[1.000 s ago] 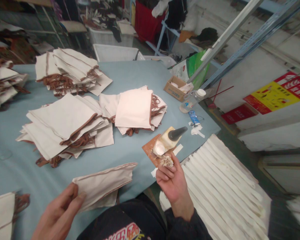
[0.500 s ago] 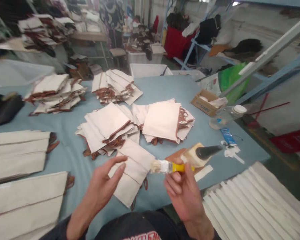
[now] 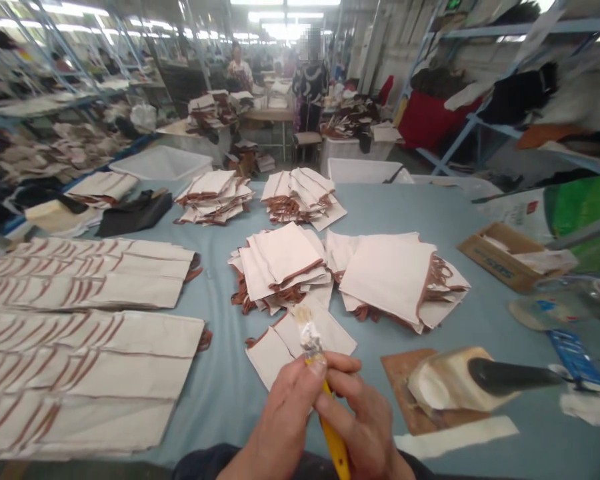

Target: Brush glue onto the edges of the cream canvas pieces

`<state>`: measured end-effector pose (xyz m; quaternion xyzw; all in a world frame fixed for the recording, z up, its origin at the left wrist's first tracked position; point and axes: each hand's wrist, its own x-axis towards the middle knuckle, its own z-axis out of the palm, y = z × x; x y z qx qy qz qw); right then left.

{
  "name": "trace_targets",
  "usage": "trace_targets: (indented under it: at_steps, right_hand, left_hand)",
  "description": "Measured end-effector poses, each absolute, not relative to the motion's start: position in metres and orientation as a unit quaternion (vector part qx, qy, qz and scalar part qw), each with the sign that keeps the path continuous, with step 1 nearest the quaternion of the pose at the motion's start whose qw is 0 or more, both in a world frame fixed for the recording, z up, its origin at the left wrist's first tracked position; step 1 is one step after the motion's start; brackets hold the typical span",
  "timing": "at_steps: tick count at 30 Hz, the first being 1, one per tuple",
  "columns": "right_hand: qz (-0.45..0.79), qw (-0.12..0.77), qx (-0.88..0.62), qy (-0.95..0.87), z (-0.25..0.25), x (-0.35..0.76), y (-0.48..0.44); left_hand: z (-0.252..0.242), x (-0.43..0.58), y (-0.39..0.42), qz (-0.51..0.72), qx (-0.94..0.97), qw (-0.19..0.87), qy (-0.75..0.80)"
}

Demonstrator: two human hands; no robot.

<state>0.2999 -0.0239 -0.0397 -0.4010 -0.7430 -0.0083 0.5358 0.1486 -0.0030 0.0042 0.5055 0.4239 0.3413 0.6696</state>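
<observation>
A paintbrush (image 3: pixel 333 437) with a yellow handle points away from me, its pale bristles up and its metal collar smeared white. My left hand (image 3: pixel 286 412) is closed on it, the thumb pressed near the collar. Around the handle from the other side, my right hand (image 3: pixel 363 417) is closed too. Just beyond the bristles lies a cream fabric piece (image 3: pixel 267 353) with brown trim, partly hidden by the brush and hands. Behind it are a stack of similar pieces (image 3: pixel 285 257) and another stack (image 3: pixel 387 273) to its right.
Rows of overlapping cream pieces (image 3: pixel 145 340) cover the table's left side. At right, a pale container (image 3: pixel 443 383) with a dark handle-like part rests on a brown board (image 3: pixel 397 373). Farther back stands a cardboard box (image 3: pixel 500 260). People are in the background.
My view has lifted and swung left. The brush has turned from sideways to pointing forward. My left hand, empty and apart before, has come over to grip it beside my right hand.
</observation>
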Motion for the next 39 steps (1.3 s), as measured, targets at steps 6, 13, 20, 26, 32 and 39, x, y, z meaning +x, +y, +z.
trace_targets:
  at_steps: [6,13,20,26,32,39]
  right_hand:
    - [0.088,0.523,-0.468,-0.707,-0.031,0.304,-0.033]
    - [0.164,0.521,-0.476,-0.689,0.027,0.297,-0.040]
    - [0.410,0.441,-0.504,-0.619,0.047,0.274,-0.047]
    - [0.591,0.371,-0.465,-0.546,0.053,0.276,-0.050]
    - [0.678,0.332,-0.437,-0.489,0.044,0.274,-0.056]
    - [0.661,0.377,-0.458,-0.460,0.038,0.254,-0.064]
  left_hand:
    - [0.000,0.106,0.008,0.353,0.676,0.470,0.445]
    - [-0.005,0.086,-0.006,0.376,0.759,0.354,0.397]
    - [-0.001,0.071,-0.014,0.413,0.789,0.254,0.378]
    - [-0.003,0.057,-0.018,0.401,0.814,0.188,0.375]
    - [-0.004,0.050,-0.018,0.389,0.835,0.146,0.361]
    - [-0.005,0.050,-0.018,0.370,0.861,0.082,0.339]
